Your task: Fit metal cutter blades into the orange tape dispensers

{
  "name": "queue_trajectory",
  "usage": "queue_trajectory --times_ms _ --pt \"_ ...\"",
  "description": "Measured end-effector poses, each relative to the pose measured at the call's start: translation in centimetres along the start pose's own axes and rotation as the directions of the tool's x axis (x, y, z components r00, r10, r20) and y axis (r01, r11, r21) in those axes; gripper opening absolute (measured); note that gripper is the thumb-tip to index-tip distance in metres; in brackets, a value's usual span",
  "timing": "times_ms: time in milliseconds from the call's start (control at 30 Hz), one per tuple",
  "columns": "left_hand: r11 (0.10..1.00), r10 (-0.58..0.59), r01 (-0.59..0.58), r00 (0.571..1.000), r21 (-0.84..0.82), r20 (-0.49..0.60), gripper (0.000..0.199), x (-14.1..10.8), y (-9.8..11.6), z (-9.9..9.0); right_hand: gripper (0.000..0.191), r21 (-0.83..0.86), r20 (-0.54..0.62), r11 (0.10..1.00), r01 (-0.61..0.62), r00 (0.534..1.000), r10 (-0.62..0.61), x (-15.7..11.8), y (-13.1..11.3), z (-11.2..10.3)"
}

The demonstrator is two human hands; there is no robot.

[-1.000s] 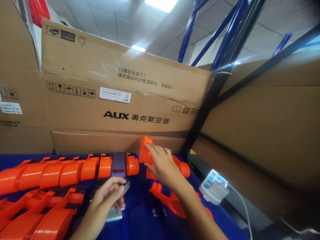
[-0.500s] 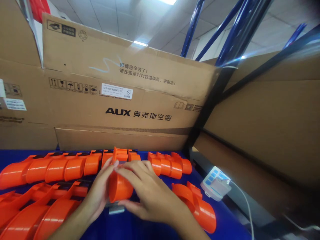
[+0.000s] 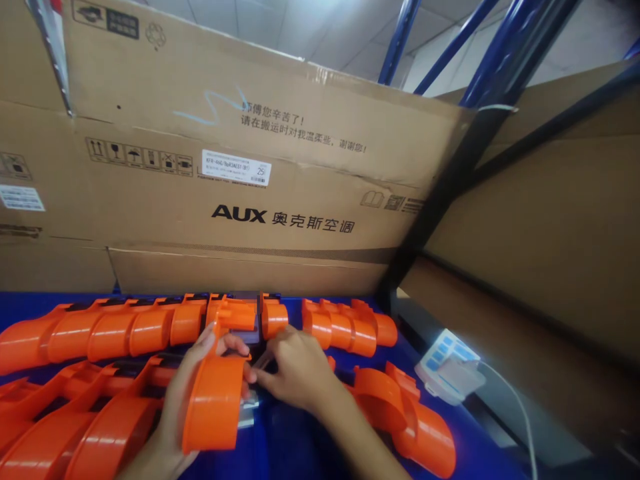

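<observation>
My left hand (image 3: 187,393) holds an orange plastic part (image 3: 215,400) with a broad curved band, its fingers wrapped behind it. Just right of the part, my right hand (image 3: 295,367) is closed, thumb and fingers pinched around a small thin item too blurred to make out. Beneath the hands, small silvery pieces (image 3: 247,417) show on the blue surface (image 3: 290,447). Behind the held part is a dark flat device (image 3: 247,330), partly hidden.
Orange parts (image 3: 113,337) line the back left, with larger ones (image 3: 117,433) in front. More stand at back right (image 3: 340,327) and front right (image 3: 425,433). A white power strip (image 3: 450,367) with a cable lies right. Cardboard (image 3: 300,180) walls the back.
The orange part has turned and moved left and toward me in my left hand. My right hand has let go of it and closed near the small item. The camera view has shifted slightly.
</observation>
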State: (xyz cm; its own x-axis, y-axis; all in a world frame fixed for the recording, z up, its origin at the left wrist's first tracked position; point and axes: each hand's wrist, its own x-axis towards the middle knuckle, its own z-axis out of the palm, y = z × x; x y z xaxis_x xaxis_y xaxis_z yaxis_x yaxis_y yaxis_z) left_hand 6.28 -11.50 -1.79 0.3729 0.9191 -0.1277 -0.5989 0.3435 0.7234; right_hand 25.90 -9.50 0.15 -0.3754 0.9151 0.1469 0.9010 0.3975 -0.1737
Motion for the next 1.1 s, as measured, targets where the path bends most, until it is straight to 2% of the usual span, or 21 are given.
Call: queue_trajectory --times_ms 100,233,400,567,667,800,867,900,967,1000,1033,1100 --pt "0.999 -0.037 0.036 0.999 0.003 0.03 0.044 0.1 -0.5 -0.6 0.051 -0.11 0.028 0.991 -0.07 0.997 0.074 -0.2 -0.5 0.5" --pt "0.996 -0.09 0.088 0.993 0.025 0.078 0.048 0.6 -0.8 -0.8 0.05 -0.165 0.067 0.983 -0.079 0.994 0.091 0.0 -0.3 1.3" --pt "0.993 -0.101 0.093 0.987 0.077 0.121 0.06 1.3 -0.7 -1.3 0.049 -0.152 0.063 0.987 -0.055 0.996 0.065 0.3 0.1 2.3" --pt "0.992 -0.105 0.098 0.99 0.075 0.098 0.054 1.9 -0.7 -1.8 0.043 -0.115 0.048 0.992 -0.046 0.998 0.052 0.0 -0.2 2.2" --pt "0.996 -0.067 0.063 0.994 0.057 0.087 0.053 1.6 -0.8 -1.3 0.04 -0.028 0.034 0.996 -0.08 0.996 0.081 -0.5 -0.5 1.4" --pt "0.999 0.012 -0.013 1.0 0.035 0.028 0.041 0.6 -1.2 -0.3 0.028 0.24 -0.041 0.964 -0.115 0.991 0.129 -1.2 0.0 0.4" --pt "0.998 0.033 -0.032 0.999 0.052 -0.017 0.041 0.2 -1.2 0.2 0.021 0.44 -0.09 0.892 -0.1 0.984 0.155 -1.3 0.6 0.4" --pt "0.998 0.033 -0.032 0.999 0.063 -0.026 0.043 0.1 -1.2 0.3 0.018 0.567 -0.116 0.82 -0.081 0.977 0.176 -1.3 0.9 0.5" --pt "0.997 0.016 -0.015 1.0 0.08 -0.01 0.046 0.1 -1.2 0.4 0.017 0.786 -0.155 0.617 -0.031 0.957 0.244 -1.0 1.3 0.9" --pt "0.996 0.001 -0.002 1.0 0.085 0.005 0.047 0.2 -1.2 0.4 0.019 0.852 -0.164 0.523 -0.011 0.944 0.287 -0.9 1.4 1.1" --pt "0.996 -0.007 0.005 1.0 0.088 0.014 0.048 0.2 -1.2 0.4 0.022 0.885 -0.168 0.466 0.002 0.934 0.316 -0.7 1.5 1.3" --pt "0.995 0.003 -0.005 1.0 0.099 0.013 0.047 0.3 -1.4 0.2 0.026 0.914 -0.16 0.405 0.01 0.927 0.34 -0.4 1.5 1.5"
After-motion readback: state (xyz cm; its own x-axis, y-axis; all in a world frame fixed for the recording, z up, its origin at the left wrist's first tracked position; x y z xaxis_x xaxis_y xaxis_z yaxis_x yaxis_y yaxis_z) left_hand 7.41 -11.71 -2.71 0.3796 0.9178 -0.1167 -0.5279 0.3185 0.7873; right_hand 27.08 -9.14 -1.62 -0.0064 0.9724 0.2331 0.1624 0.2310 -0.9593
